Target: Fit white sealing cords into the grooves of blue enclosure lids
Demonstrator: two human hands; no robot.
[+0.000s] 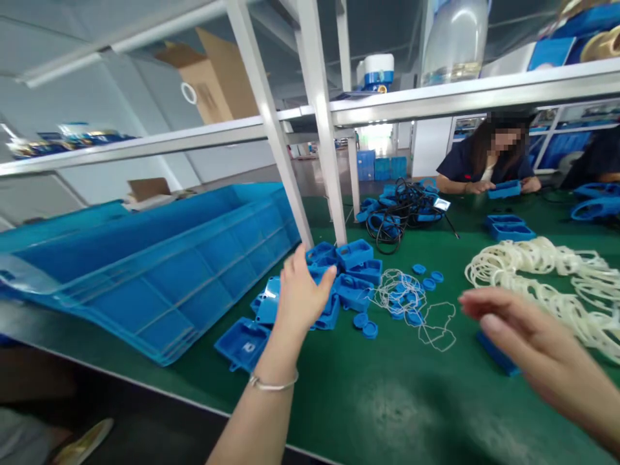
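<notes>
My left hand (pixel 303 294) reaches over a pile of blue plastic housings (pixel 356 290), thumb and fingers apart and nothing visible in its grip. Whether its fingertips touch the pile I cannot tell. Nearer the table edge, an open blue housing (pixel 243 343) lies beside my left forearm. On the other side my right hand (pixel 527 339) hovers with fingers stretched out and thumb apart. Partly hidden beneath it is a blue part (pixel 498 355) on the green table. Between the hands lie thin white rings (pixel 438 326) in a tangle and small blue round caps (pixel 370 329).
A large blue crate (pixel 194 284) stands at left. Pale plastic rings (pixel 537 290) are heaped at right. Metal shelf posts (pixel 322 129) rise behind the pile, near black cables (pixel 402 213). Across the table, a person (pixel 484 161) holds a blue housing (pixel 504 189).
</notes>
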